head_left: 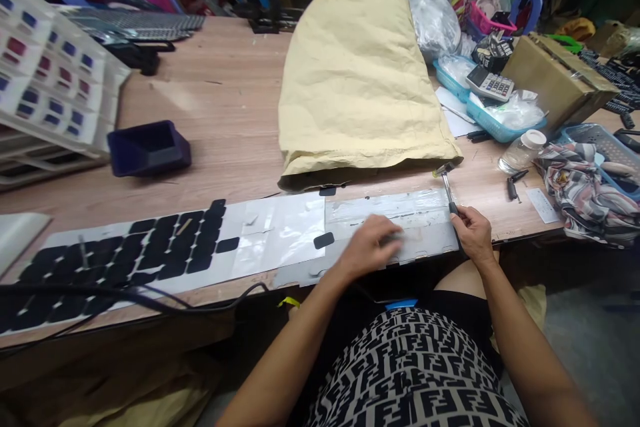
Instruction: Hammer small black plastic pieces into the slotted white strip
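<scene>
My right hand [471, 232] is closed around the dark handle of a small hammer [447, 183]. The hammer's head points away from me, just short of the large cream-coloured sack. My left hand [373, 245] hovers over or rests on the grey-white board [425, 230] at the table's front edge. Its fingers are curled but smeared by motion, so whether anything is in them is hidden. To the left, a white sheet [280, 230] adjoins the board. Black rounded pads [173, 247] lie in rows on its left part, and a single black pad [324, 240] sits near the board's left end.
The cream sack [365, 73] covers the middle back of the table. A dark purple bin [150, 149] and a white crate [55, 73] stand left. Black cables [165, 303] cross the front left edge. At right are a jar [523, 152], blue baskets [505, 120], a carton [557, 77] and cloth [575, 180].
</scene>
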Demonstrator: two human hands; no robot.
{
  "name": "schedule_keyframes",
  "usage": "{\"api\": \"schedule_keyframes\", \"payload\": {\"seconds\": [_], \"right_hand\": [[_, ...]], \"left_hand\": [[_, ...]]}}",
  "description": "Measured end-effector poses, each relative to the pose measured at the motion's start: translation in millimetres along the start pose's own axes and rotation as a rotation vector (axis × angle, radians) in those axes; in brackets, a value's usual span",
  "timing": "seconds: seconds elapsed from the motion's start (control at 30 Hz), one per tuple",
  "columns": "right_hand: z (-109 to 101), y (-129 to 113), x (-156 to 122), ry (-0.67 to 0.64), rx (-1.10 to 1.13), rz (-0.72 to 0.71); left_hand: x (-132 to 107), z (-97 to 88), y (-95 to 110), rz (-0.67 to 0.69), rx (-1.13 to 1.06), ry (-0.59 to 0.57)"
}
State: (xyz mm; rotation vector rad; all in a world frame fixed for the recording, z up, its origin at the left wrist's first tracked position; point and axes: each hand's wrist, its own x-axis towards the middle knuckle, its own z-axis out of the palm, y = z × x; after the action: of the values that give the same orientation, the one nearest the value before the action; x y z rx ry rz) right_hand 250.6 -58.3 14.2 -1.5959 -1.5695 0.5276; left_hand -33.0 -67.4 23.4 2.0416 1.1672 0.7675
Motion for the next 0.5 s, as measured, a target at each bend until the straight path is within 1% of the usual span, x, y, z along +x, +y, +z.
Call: {"api": "schedule_keyframes", "payload": {"seconds": [0.1,0.13,0.17,0.2,0.23,0.3,0.33,0.43,0.5], "right_hand": [[-0.3,-0.6,0.2,0.001,-0.005,-0.002],[-0.4,-0.7,0.3,-0.001,-0.007,-0.002],[-0.4,-0.8,0.4,-0.003,-0.008,-0.004],[-0.5,-0.9,0.5,-0.007,-0.008,-0.007],[-0.6,-0.8,0.6,-0.009,-0.007,-0.010],[-0.6,-0.6,0.5,-0.013,-0.009,-0.013],[-0.5,-0.5,0.3,-0.014,-0.011,-0.013],[-0.4,-0.4,-0.1,-0.017,-0.017,-0.011],[-0.5,-0.9,-0.2,-0.019,-0.018,-0.009]], "left_hand": [[30.9,-31.1,-38.6,-0.332,0.231,0.432],[41.3,-41.9,-51.9,-0.415,0.323,0.552],[50.8,-51.8,-64.3,-0.491,0.397,0.627],[59.4,-60.3,-75.2,-0.567,0.455,0.669],[66.7,-67.1,-84.4,-0.642,0.491,0.677],[77.6,-75.4,-97.6,-0.774,0.521,0.647],[81.4,-77.2,-102.0,-0.818,0.528,0.635],[87.5,-78.0,-109.0,-0.881,0.541,0.655],[89.0,-77.5,-110.8,-0.883,0.483,0.657]]}}
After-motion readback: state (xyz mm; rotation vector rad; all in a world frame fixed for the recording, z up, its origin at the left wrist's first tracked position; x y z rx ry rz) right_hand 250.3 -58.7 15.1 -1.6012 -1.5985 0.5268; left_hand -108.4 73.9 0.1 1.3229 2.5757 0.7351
